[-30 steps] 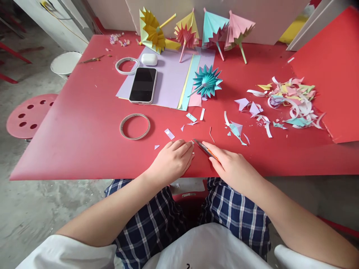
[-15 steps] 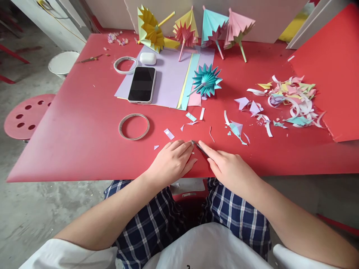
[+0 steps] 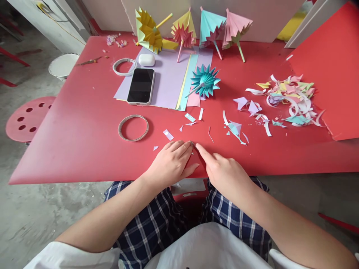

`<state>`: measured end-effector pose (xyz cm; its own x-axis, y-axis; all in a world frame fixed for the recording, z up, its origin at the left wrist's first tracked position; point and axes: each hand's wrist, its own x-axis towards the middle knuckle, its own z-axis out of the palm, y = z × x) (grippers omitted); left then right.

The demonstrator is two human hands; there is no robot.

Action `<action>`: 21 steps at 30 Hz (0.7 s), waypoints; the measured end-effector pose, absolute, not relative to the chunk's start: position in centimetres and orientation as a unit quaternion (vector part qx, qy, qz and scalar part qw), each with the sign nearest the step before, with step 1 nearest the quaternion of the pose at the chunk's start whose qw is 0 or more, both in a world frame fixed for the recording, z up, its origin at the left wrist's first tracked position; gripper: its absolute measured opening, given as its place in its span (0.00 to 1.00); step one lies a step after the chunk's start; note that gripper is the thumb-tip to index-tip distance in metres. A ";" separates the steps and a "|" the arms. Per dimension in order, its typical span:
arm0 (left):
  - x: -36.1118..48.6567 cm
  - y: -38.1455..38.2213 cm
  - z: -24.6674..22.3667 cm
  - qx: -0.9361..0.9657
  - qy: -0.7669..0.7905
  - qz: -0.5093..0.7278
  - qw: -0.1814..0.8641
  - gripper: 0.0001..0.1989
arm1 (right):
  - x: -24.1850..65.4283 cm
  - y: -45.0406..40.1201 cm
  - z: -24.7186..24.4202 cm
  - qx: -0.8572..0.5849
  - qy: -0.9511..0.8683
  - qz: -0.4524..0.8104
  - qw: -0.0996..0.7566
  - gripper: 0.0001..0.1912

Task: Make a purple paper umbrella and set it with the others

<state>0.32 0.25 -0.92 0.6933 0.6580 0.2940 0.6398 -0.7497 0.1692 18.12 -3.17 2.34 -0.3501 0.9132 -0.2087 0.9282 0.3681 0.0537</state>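
My left hand [image 3: 172, 160] lies palm down near the table's front edge, fingers stretched forward and thumb apart. Its fingertips press on the red tabletop beside a tiny pale bit that I cannot make out. My right hand [image 3: 224, 168] is closed around a thin dark tool [image 3: 194, 145], its index finger extended along it. Most of the tool is hidden by the hand; the tip points at the left fingertips. Just ahead of the hands lie small paper scraps, among them a lilac strip [image 3: 168, 135] and a thin curled sliver [image 3: 210, 134].
Two tape rolls, one near [image 3: 133, 139] and one farther [image 3: 115, 71], lie left. A phone [image 3: 141, 86] and a white case [image 3: 146, 60] rest on coloured paper [image 3: 168, 86]. Folded paper umbrellas [image 3: 212, 28] stand behind a teal one [image 3: 206, 81]. Cuttings [image 3: 291, 99] pile up right.
My right hand has turned and shifted slightly, with its index finger now covering most of the dark tool. My left hand stays in place, its thumb a little more stretched out.
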 end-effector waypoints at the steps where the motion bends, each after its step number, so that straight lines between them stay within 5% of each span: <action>1: 0.3 0.2 -0.8 0.920 0.353 0.168 0.029 0.23 | 18.1 -3.2 2.4 0.561 0.821 -0.038 0.100 0.32; 21: -0.1 0.0 -0.8 0.912 0.362 0.187 0.053 0.19 | 20.1 -4.5 2.2 0.570 0.813 -0.075 0.087 0.30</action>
